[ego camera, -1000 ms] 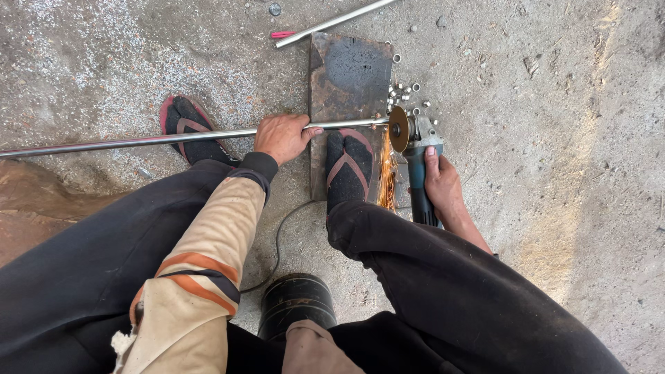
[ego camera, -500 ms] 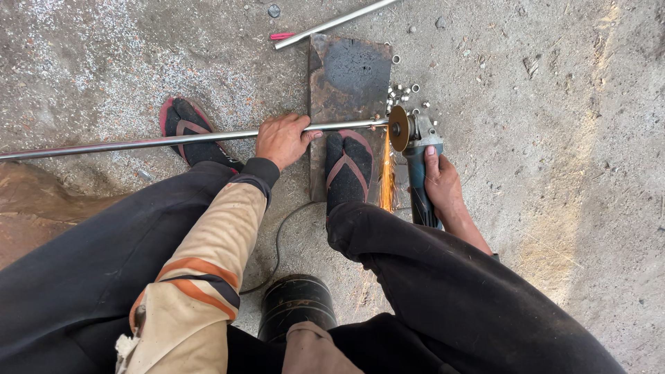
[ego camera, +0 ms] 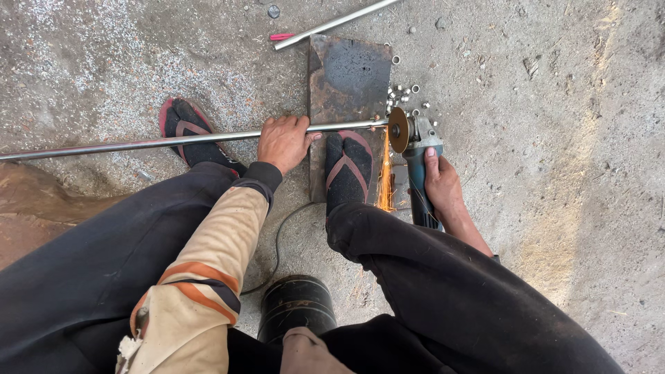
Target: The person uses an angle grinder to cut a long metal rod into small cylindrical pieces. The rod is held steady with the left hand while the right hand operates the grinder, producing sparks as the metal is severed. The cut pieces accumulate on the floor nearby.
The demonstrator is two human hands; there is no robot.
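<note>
Left hand (ego camera: pixel 284 142) presses down on long steel rod (ego camera: pixel 173 141), fingers curled over it, pinning it onto rusty steel plate (ego camera: pixel 350 69) lying on concrete floor (ego camera: pixel 554 138). Right hand (ego camera: pixel 442 185) wraps fingers tight around blue angle grinder (ego camera: pixel 419 163) body. Cutting disc (ego camera: pixel 397 129), just ahead of right fingers, meets rod end; sparks (ego camera: pixel 385 183) spray back beside sandalled right foot (ego camera: pixel 348 170) standing on plate. Small cut metal rings (ego camera: pixel 405 93) lie beyond disc. Left foot (ego camera: pixel 190 131) sits behind rod, left of left fingers. Second rod (ego camera: pixel 332 24) lies farther off.
</note>
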